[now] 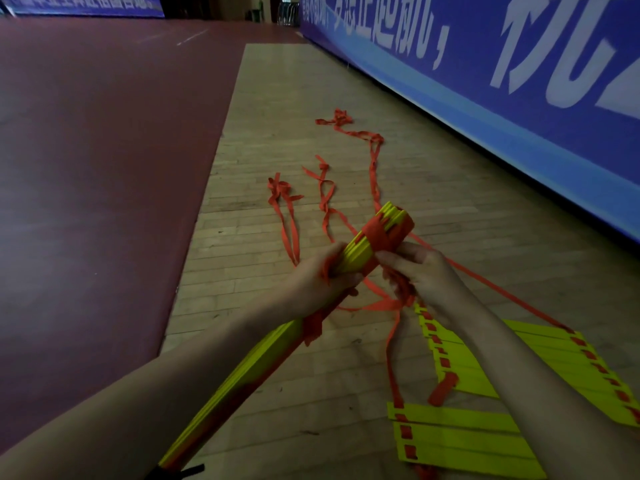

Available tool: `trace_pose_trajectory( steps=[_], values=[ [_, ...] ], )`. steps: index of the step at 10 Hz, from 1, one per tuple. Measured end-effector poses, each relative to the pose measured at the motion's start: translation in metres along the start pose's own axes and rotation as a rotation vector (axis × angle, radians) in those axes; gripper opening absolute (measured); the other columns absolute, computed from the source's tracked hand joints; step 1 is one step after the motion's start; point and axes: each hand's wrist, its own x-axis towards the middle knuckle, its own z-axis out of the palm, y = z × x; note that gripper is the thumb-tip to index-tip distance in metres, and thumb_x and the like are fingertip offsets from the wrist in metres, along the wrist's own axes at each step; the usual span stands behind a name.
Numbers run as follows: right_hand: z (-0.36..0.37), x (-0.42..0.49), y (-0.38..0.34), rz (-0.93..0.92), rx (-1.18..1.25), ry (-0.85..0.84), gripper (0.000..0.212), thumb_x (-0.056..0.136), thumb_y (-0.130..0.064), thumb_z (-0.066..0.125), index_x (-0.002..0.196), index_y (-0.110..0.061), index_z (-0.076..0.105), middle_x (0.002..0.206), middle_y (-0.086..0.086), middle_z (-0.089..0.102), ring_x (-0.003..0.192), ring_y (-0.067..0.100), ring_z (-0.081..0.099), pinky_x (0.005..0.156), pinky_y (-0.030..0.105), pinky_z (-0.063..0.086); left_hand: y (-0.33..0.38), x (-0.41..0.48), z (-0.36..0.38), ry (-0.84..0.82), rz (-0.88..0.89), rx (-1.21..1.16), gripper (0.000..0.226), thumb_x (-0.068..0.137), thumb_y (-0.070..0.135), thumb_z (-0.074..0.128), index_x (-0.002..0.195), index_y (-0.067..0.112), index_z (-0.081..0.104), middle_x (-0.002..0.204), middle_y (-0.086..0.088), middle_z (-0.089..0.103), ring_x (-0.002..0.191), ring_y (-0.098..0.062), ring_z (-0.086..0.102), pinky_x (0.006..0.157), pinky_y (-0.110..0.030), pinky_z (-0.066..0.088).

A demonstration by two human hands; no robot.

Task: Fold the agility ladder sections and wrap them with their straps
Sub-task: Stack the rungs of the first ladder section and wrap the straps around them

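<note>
Judged partly done: stacked bundle of flat yellow plastic rungs (358,251) gripped above the wooden floor (277,98) in curled left hand (320,284), orange webbing strap (379,233) wound several turns near its far end and clutched by right hand (420,271), two fanned yellow rung sections (464,441) on floor yet to fold.

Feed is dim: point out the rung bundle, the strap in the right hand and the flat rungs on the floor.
rung bundle (360,252), head view, yellow edges near its upper end.
strap (403,292), head view, bunched red part.
flat rungs (460,439), head view, middle of the nearest section.
</note>
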Motion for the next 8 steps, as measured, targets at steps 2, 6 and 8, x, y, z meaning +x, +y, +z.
trace_pose_trajectory(
  steps=[2,6,8],
  values=[
    [0.006,0.001,0.006,0.005,0.014,-0.021,0.005,0.084,-0.016,0.066,0.080,-0.014,0.065,0.058,-0.004,0.058,0.048,0.007,0.051,0.040,0.021,0.040,-0.013,0.005,-0.006,0.006,0.032,0.088,0.026,0.090,0.011,0.064,0.113,0.005,0.055,0.101,-0.017,0.062,0.088,-0.016,0.056,0.080,-0.033,0.048],
    [0.006,-0.009,-0.011,-0.175,0.047,-0.163,0.024,0.073,-0.019,0.069,0.094,-0.018,0.057,0.063,-0.005,0.060,0.043,0.009,0.046,0.042,0.021,0.038,-0.038,0.008,-0.014,-0.116,-0.346,-0.322,0.041,0.084,0.036,0.070,0.120,0.017,0.064,0.119,-0.008,0.067,0.110,-0.024,0.064,0.096,-0.043,0.050],
    [0.008,-0.012,-0.012,-0.028,0.257,-0.261,0.010,0.069,-0.010,0.071,0.065,-0.018,0.067,0.054,0.000,0.041,0.036,0.004,0.029,0.035,0.015,0.019,-0.018,0.007,-0.009,-0.211,-0.322,-0.483,0.035,0.085,0.007,0.065,0.119,0.001,0.062,0.120,-0.018,0.066,0.098,-0.019,0.067,0.086,-0.033,0.054]
  ],
)
